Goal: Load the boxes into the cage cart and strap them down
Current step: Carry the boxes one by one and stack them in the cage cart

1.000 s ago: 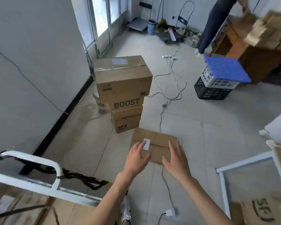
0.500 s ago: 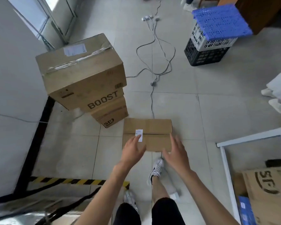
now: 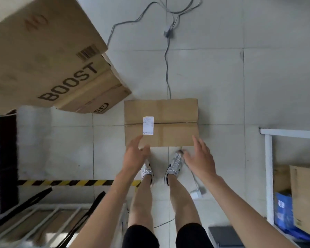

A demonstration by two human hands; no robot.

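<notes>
Down on the tiled floor [image 3: 222, 83], a flat cardboard box [image 3: 175, 111] lies closed just beyond the person's two shoes [image 3: 174, 164], with a small white label [image 3: 148, 125] stuck across its middle seam toward the left. Both arms reach down to its near edge. The left hand [image 3: 134, 155] is released, fingers straight and spread, its fingertips over the box's near left corner; whether they touch the cardboard cannot be told. The right hand [image 3: 201, 158] is likewise released, fingers straight, just beside the near right corner and grasping nothing. To the far left stands a stack of boxes: a big box printed BOOST [image 3: 43, 59] sits on top of a smaller box [image 3: 104, 99], whose near corner comes close to the flat box's far left corner. A grey cable [image 3: 166, 68] runs along the floor from the far side to the flat box's far edge, and a white plug [image 3: 198, 192] lies near the right foot. A yellow and black striped tape [image 3: 70, 182] runs across the floor on the near left, and nearer than it lie white metal bars [image 3: 34, 222] crossed by black straps [image 3: 86, 212]. On the right, a white frame [image 3: 268, 158] borders a brown carton [image 3: 306, 197] and a blue package [image 3: 283, 210].
</notes>
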